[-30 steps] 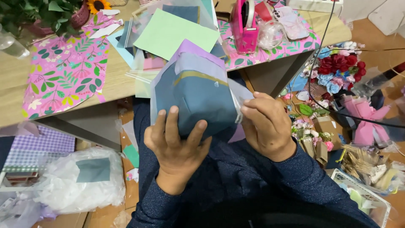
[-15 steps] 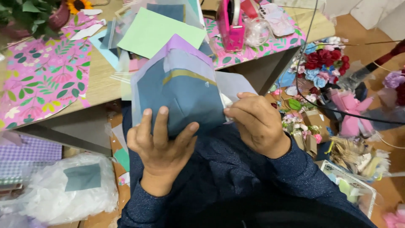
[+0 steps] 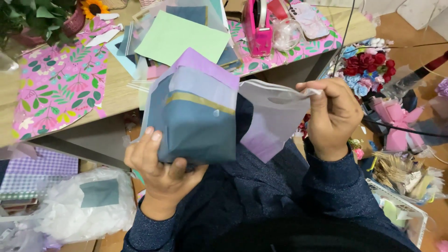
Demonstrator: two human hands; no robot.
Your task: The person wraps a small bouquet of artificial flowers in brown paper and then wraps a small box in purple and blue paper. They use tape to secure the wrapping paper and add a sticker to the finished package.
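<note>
Paper sheets [image 3: 196, 116], blue-grey with a gold stripe and a purple one behind, sit in the middle of the view, over the person's lap. The left hand [image 3: 161, 175] holds the stack from below, at 7 o'clock, with its fingers curled round the bottom edge. A second ago the right hand [image 3: 333, 116] was pressed close to the stack. Now it has moved out to 3 o'clock and pinches the corner of a thin white sheet [image 3: 273, 119], pulling it away from the pile.

Up at 12 o'clock is a wooden table [image 3: 119, 93] with a pink flowery cloth [image 3: 56, 88], a light green sheet [image 3: 182, 39] and a pink tape holder [image 3: 256, 28]. A sunflower [image 3: 93, 7] peeks in at 11 o'clock. At 2 o'clock there are red and blue flowers [image 3: 366, 65]. A pink ribbon bow [image 3: 396, 119] lies at 3 o'clock. At 8 o'clock, a white plastic bag [image 3: 84, 207] lies on the floor.
</note>
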